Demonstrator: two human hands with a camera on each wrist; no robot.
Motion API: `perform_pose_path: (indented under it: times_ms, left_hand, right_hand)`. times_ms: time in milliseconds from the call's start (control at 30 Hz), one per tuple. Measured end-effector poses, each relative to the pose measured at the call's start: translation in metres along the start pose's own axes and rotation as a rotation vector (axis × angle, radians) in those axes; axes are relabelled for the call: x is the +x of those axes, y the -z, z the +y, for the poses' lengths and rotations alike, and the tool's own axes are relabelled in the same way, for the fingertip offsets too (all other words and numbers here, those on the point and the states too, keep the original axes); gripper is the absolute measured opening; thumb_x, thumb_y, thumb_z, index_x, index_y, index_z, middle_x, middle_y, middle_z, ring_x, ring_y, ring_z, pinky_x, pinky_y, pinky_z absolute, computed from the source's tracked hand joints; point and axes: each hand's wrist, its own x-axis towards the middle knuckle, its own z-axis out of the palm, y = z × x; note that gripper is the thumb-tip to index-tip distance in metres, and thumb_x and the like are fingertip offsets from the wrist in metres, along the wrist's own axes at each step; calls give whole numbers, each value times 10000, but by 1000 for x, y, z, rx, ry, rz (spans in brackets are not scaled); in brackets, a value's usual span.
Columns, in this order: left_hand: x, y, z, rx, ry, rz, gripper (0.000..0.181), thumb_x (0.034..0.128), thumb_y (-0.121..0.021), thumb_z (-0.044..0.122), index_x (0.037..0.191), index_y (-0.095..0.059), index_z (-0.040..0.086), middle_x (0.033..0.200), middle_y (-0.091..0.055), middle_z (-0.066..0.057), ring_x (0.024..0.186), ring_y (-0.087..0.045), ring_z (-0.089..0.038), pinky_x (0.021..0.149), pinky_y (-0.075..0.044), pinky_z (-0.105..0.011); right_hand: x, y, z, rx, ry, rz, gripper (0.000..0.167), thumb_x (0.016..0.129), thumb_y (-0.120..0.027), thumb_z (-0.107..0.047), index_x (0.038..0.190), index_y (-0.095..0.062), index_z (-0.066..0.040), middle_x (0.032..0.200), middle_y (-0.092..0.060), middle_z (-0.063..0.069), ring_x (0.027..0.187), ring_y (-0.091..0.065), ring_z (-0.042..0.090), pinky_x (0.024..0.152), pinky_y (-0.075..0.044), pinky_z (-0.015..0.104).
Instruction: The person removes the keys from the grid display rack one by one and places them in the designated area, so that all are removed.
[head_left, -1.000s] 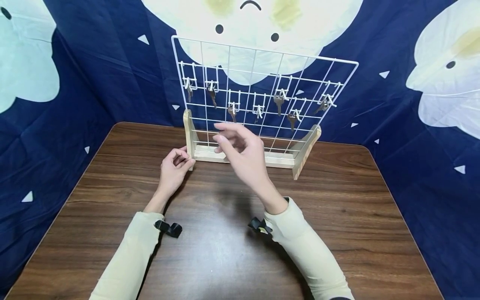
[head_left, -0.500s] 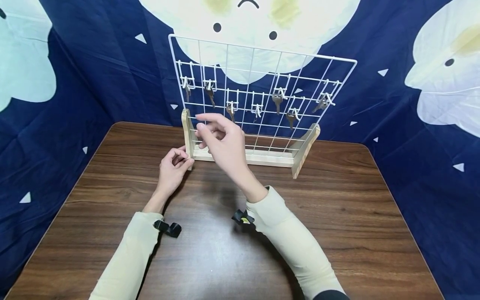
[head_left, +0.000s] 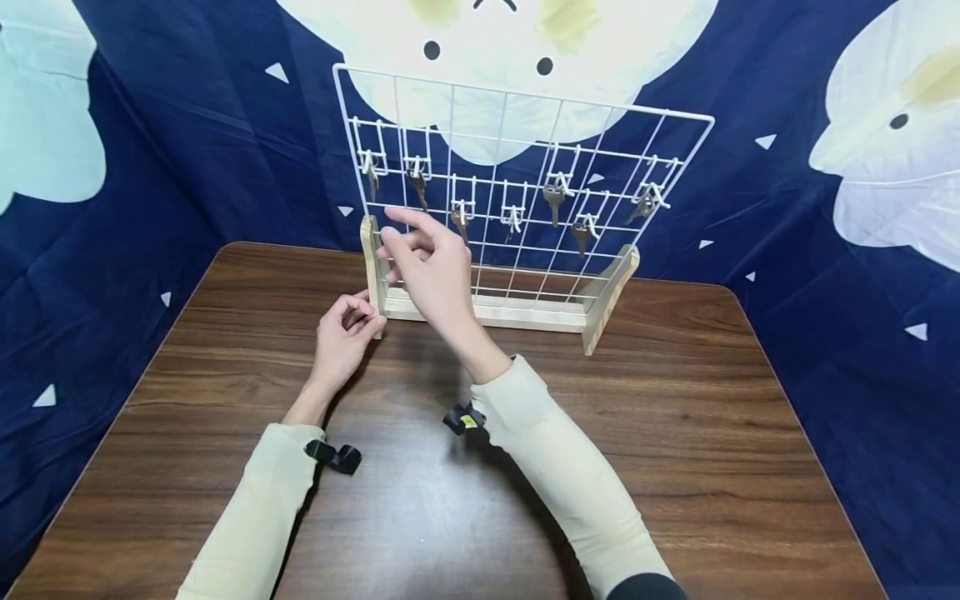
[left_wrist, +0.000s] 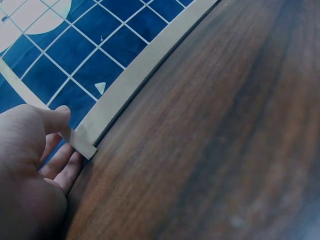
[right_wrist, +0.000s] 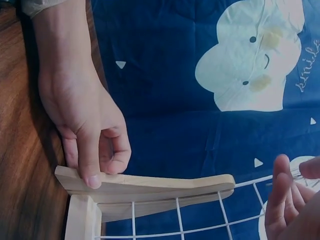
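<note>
Pinching pale wooden upright [head_left: 373, 267] with left grip [head_left: 341, 340], white wire grid [head_left: 491, 177], right grip [head_left: 433, 273] loosely parted

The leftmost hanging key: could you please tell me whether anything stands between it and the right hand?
Nothing visible does: the leftmost key and the right hand are both on the near side of the wire grid.

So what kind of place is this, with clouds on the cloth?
It looks like a small curtained-off work corner: cloud-patterned blue cloth hangs behind and beside a wooden table, and a wire rack with keys stands on it.
</note>
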Motion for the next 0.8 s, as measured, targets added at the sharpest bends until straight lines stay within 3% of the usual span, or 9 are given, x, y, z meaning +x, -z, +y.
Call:
perform_pose_path:
  times_ms: [100, 267, 433, 567, 800]
  left_hand:
    - [0, 0, 0, 3, 2, 4, 221, 990, -696, -184, 1113, -512, -191, 1542, -593, -262, 1172, -649, -43, 995, -556, -120]
    - [1, 0, 0, 14, 4, 2, 238, 992, -707, -170, 1116, -505, -194, 1540, -597, -244, 1181, -645, -48, 1012, -551, -129]
    - [0, 2, 1, 33, 7, 13, 241, 995, -716, -153, 1115, -509, -187, 1538, -591, -268, 1179, -645, -35, 1010, -550, -120]
    - [0, 4, 1, 45, -1, 10, 239, 1000, -712, -147, 1124, -512, -193, 1540, -594, -273, 1181, -646, -29, 1002, -550, -113]
    - [1, 0, 1, 42, 3, -6, 245, 999, -708, -151, 1136, -511, -197, 1535, -599, -259, 1190, -642, -57, 1004, -552, -119]
  right_hand:
    - [4, -2, 2, 0, -7, -35, 334, 1089, -706, -87, 1414, -715, -11, 899, -811, 170, 582, -716, 178, 591, -652, 358]
    - [10, -7, 4, -21, -3, -45, 385, 1089, -707, -89, 1464, -678, -4, 896, -811, 171, 587, -726, 221, 645, -670, 350]
    - [16, -12, 7, -46, -18, -62, 438, 1091, -712, -111, 1522, -647, -74, 898, -816, 143, 582, -713, 136, 551, -596, 253]
    - [21, -15, 9, -51, -60, -91, 479, 1099, -711, -148, 1566, -608, -127, 900, -812, 100, 610, -730, 161, 490, -525, 224]
    - [27, -11, 12, 46, -87, -127, 491, 1114, -691, -160, 1590, -570, -148, 922, -802, 98, 624, -716, 168, 542, -623, 430]
